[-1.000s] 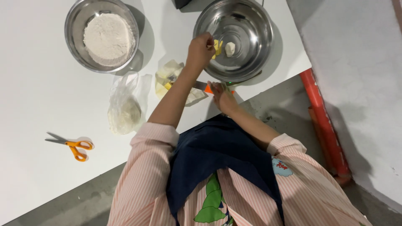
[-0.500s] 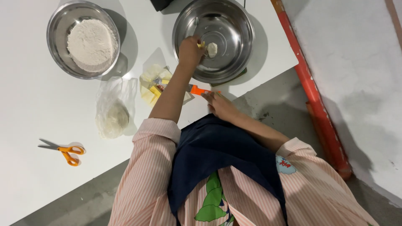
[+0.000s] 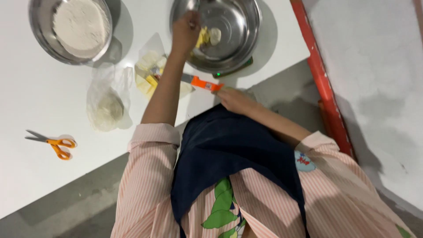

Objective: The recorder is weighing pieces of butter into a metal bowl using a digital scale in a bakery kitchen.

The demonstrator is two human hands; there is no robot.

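The left hand [image 3: 186, 30] reaches over the near rim of the empty steel bowl [image 3: 240, 31], fingers drawn together as if pinching one of the pale yellow butter pieces [image 3: 203, 37]; the grip itself is hidden behind the knuckles, so what it pinches cannot be told for sure. A rounder, whiter lump [image 3: 215, 35] lies just beside the butter on the bowl's floor. The right hand [image 3: 235, 99] rests at the edge of the white surface [image 3: 53, 110], closed around the orange handle of a knife [image 3: 203, 83]. The knife's long axis runs roughly left to right along the surface edge, blade pointing toward the left forearm and the opened butter wrapper [image 3: 147, 72], where more yellow pieces lie. So the wrapper's butter lies just beyond the blade tip, nearer the right hand's tool than the left hand, which is over the bowl.

Further left, a clear plastic bag [image 3: 107, 103] holds a pale lump, and beyond it stands a second steel bowl of flour [image 3: 72, 26]. Orange-handled scissors [image 3: 55, 142] lie well apart, near the surface's edge.
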